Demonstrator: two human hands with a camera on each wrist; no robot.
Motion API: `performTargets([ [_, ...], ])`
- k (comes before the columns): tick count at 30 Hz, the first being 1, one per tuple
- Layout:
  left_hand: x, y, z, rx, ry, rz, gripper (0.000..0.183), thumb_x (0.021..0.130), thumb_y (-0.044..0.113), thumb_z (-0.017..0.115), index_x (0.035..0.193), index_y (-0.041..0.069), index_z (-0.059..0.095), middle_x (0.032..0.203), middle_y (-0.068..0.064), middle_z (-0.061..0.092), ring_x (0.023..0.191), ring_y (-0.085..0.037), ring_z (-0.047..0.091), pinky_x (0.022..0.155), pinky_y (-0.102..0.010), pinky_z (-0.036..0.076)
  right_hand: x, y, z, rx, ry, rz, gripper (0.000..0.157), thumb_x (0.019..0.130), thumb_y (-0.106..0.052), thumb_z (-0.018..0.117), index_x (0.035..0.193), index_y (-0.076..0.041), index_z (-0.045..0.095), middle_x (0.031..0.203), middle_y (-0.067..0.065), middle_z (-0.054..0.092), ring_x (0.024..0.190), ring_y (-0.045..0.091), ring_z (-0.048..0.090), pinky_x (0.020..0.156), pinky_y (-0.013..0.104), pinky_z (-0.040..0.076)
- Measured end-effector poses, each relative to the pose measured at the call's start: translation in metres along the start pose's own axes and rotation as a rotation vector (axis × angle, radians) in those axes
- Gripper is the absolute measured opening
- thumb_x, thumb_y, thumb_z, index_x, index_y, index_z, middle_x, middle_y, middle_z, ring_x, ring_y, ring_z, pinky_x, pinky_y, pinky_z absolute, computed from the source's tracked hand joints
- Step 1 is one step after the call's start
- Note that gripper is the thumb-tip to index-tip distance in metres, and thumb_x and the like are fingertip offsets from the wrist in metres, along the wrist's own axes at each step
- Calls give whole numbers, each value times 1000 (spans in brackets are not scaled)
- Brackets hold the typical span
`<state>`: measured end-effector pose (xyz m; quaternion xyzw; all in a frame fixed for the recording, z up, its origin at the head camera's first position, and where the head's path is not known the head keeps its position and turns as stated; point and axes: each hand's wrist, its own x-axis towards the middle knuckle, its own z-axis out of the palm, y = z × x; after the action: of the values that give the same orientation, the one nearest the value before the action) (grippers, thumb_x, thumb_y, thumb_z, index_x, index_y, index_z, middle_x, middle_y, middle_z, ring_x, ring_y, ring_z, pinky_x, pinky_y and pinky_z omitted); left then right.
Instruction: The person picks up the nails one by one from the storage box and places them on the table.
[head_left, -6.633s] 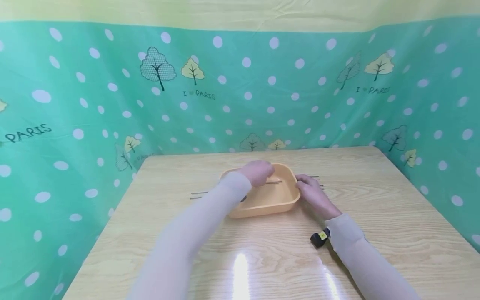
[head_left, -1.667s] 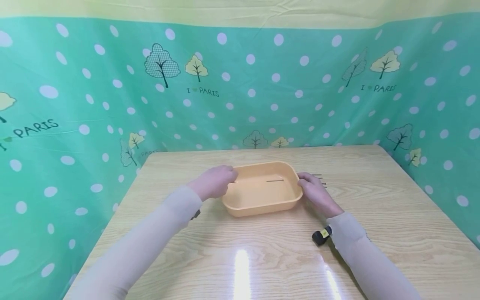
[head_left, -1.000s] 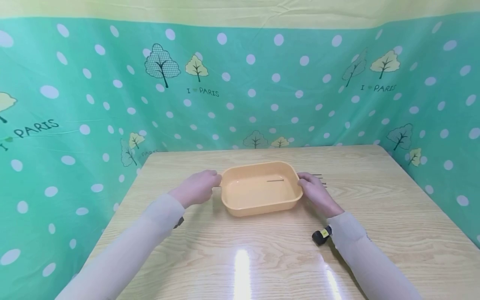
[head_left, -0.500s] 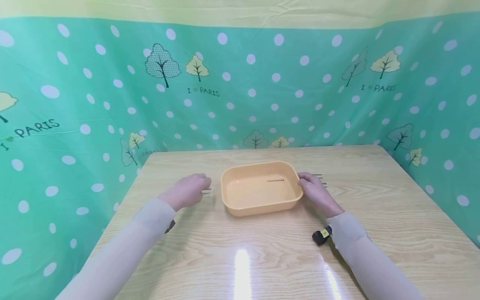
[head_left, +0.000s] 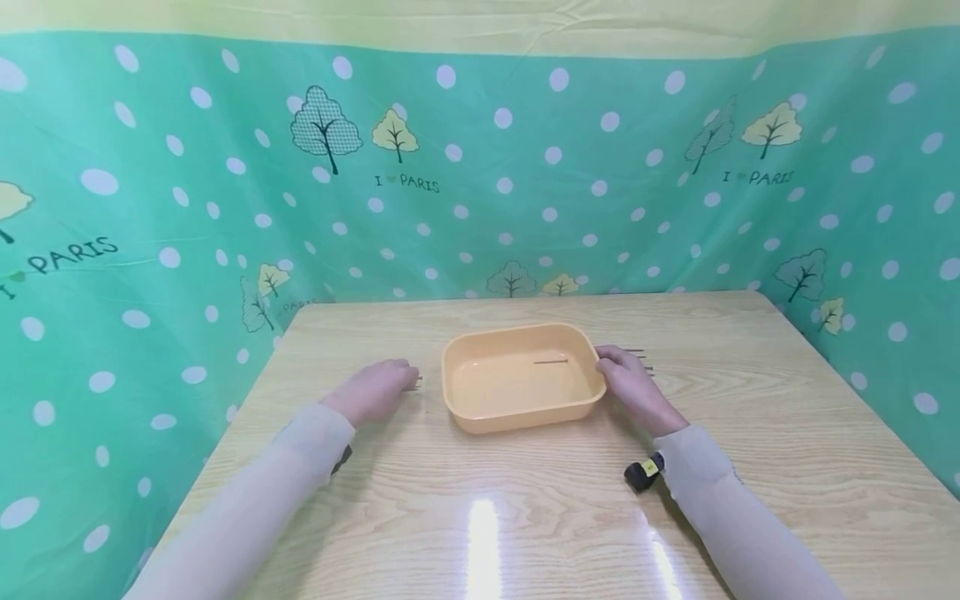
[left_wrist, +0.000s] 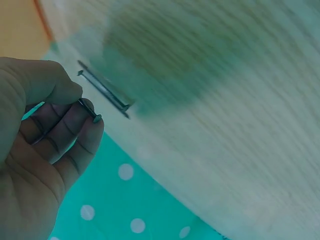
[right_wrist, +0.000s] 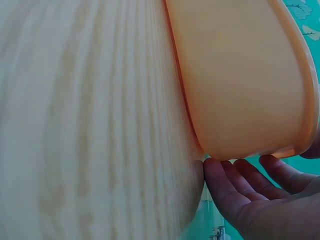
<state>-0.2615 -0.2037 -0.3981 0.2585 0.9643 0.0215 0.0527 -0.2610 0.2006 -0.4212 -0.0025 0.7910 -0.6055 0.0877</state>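
Observation:
My left hand (head_left: 375, 390) is low over the table, left of a pale orange plastic tray (head_left: 517, 419). In the left wrist view it pinches a nail (left_wrist: 89, 108) between thumb and fingers, the flat head pointing outward. Two more nails (left_wrist: 104, 91) lie side by side on the wood just beyond the fingertips. A single nail (head_left: 551, 362) rests on the tray floor, toward the right. At the tray's right end, my right hand (head_left: 630, 385) grips the rim, thumb over the edge and fingers against the outer wall.
Several nails (head_left: 637, 350) lie on the wooden table (head_left: 540, 483) past the tray's right end, partly behind my right hand. A green dotted curtain (head_left: 465, 167) hangs around the back and sides. A black wrist camera (head_left: 642, 472) sits under the right sleeve.
My left hand was inside the tray, where nails lay under it. It has drawn left over the rim with a nail and lowered to the table. The right hand keeps its grip.

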Motion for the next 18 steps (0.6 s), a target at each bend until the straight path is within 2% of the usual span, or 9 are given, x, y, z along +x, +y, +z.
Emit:
performTargets([
  [10, 4, -3, 11, 33, -4, 9, 11, 90, 6, 62, 99, 11, 66, 92, -2, 64, 87, -21, 64, 80, -33, 54, -1, 2, 0, -8, 2, -3, 47, 96, -13, 37, 140, 3, 39, 134, 21, 48, 115, 33, 53, 100, 44, 43],
  [18, 5, -3, 10, 15, -7, -17, 13, 89, 6, 63, 100, 11, 67, 92, -2, 65, 88, -20, 64, 81, -33, 54, 0, 0, 0, -16, 6, 6, 47, 95, -14, 37, 139, 2, 41, 133, 20, 49, 114, 32, 54, 99, 42, 44],
])
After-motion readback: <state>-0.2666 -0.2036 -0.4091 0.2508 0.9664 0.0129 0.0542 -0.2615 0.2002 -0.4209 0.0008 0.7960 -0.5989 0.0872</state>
